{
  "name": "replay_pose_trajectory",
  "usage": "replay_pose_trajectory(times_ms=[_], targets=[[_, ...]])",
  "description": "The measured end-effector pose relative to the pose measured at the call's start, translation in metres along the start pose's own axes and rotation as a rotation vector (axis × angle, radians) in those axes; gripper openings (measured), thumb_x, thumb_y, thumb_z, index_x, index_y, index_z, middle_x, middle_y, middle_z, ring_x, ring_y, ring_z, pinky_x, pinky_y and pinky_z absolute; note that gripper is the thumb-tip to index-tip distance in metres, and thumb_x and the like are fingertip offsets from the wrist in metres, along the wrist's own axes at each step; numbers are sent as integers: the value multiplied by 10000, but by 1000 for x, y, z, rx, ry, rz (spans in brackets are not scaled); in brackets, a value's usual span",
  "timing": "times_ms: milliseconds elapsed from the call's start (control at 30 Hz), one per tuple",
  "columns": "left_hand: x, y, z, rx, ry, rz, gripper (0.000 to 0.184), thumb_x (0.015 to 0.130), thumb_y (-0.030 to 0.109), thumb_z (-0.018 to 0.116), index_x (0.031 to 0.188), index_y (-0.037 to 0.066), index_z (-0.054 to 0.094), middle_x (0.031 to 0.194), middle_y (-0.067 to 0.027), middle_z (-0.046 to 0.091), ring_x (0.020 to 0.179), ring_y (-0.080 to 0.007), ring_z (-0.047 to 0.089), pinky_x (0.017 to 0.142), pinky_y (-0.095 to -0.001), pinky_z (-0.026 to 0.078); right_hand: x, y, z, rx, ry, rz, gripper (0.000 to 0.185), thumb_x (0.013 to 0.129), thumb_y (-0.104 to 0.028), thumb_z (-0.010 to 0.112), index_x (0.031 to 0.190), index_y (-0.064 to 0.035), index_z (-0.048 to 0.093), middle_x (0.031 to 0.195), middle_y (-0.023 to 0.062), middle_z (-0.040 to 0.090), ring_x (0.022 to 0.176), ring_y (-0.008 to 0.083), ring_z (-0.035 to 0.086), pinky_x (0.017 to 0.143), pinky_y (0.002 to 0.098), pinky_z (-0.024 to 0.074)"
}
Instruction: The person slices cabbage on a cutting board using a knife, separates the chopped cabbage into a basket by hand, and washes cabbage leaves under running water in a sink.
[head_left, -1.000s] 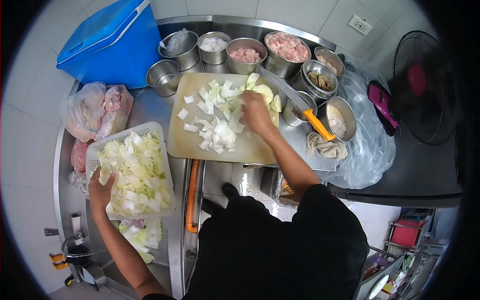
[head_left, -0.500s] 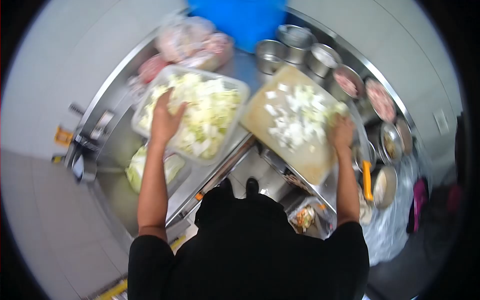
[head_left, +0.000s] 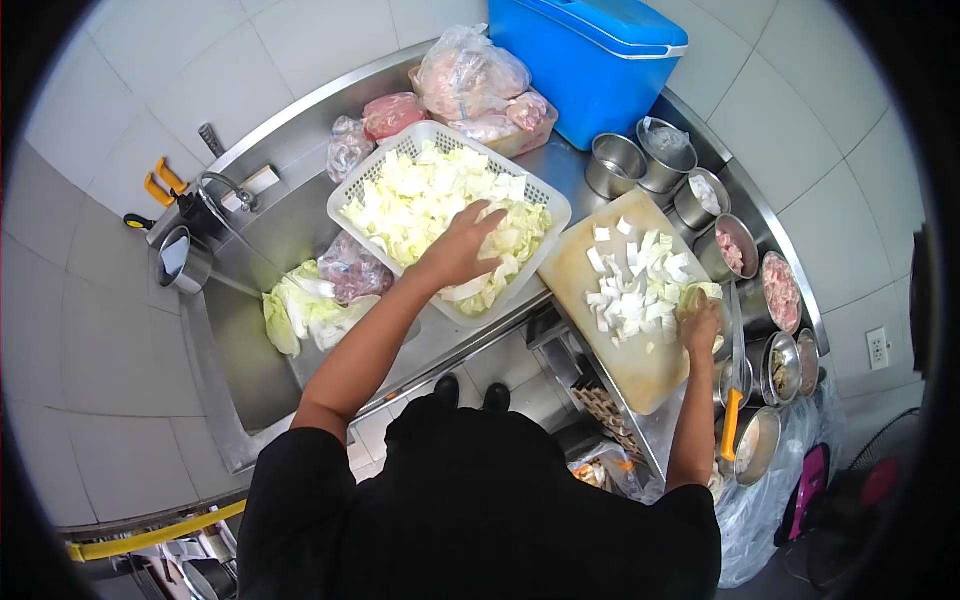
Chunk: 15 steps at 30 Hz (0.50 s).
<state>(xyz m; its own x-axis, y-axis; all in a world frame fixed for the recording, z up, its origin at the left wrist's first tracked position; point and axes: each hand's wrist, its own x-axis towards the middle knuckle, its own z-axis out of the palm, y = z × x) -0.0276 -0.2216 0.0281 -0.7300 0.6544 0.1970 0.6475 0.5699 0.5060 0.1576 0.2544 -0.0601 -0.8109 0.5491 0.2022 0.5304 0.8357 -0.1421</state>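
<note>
Chopped cabbage (head_left: 415,195) fills a white perforated basket (head_left: 556,205) at the sink's edge. My left hand (head_left: 465,245) is over the basket's front part, fingers spread above the cabbage. On the cutting board (head_left: 640,385) lie cut white and pale green cabbage pieces (head_left: 635,290). At the board's right edge my right hand (head_left: 702,325) has its fingers curled around some cabbage leaves (head_left: 708,291). A knife with an orange handle (head_left: 732,425) lies just right of that hand, across the metal bowls.
Larger cabbage leaves (head_left: 300,310) and a bagged item (head_left: 353,268) lie in the sink (head_left: 240,370). Bagged meat (head_left: 470,75) and a blue cooler (head_left: 590,70) stand behind the basket. Metal pots (head_left: 616,165) line the back right. A faucet (head_left: 235,190) is at left.
The view has swung left, showing more of the sink. My left hand has moved from the basket's left side to its front right part. My right hand remains at the leaves on the board.
</note>
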Motion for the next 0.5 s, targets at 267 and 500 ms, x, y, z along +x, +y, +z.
replay_pose_trajectory(times_ms=[267, 500], targets=[[40, -70, -44, 418, -111, -341, 733, 783, 450, 687, 1423, 184, 448, 1495, -195, 312, 1402, -402, 244, 1108, -565, 262, -7, 1, -14, 250, 61, 4, 631, 734, 64, 620, 1347, 4, 482, 1256, 252, 553, 1181, 424, 502, 1029, 431, 400], [60, -151, -73, 48, 98, -281, 548, 684, 209, 841, 1145, 23, 611, 1105, -208, 649, 1001, -313, 638, 897, -353, 486, -21, 2, -37, 967, 172, 119, 556, 866, 50, 574, 1400, 6, 426, 1295, 132, 570, 1119, 210, 571, 962, 298, 434]])
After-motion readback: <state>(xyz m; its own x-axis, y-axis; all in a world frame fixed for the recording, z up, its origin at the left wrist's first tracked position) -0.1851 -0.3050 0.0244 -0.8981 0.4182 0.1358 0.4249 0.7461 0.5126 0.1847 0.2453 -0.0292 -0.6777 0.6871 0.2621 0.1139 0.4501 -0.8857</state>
